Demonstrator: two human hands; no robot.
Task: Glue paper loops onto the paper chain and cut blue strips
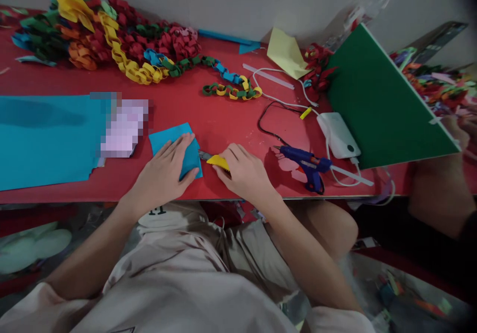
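My left hand (166, 166) lies flat, fingers spread, on a folded blue paper (167, 136) near the front edge of the red table (216, 119). My right hand (244, 170) grips a yellow utility knife (216, 161). The knife's metal blade points left and meets the right edge of the blue paper, just beside my left fingertips.
A large blue sheet (44, 139) lies at left. Coloured paper chains (122, 44) pile along the back. A blue glue gun (307, 164), a white power adapter (339, 135) with cables, a yellow paper (285, 52) and a tilted green board (380, 99) sit at right. Another person's arm (436, 194) is far right.
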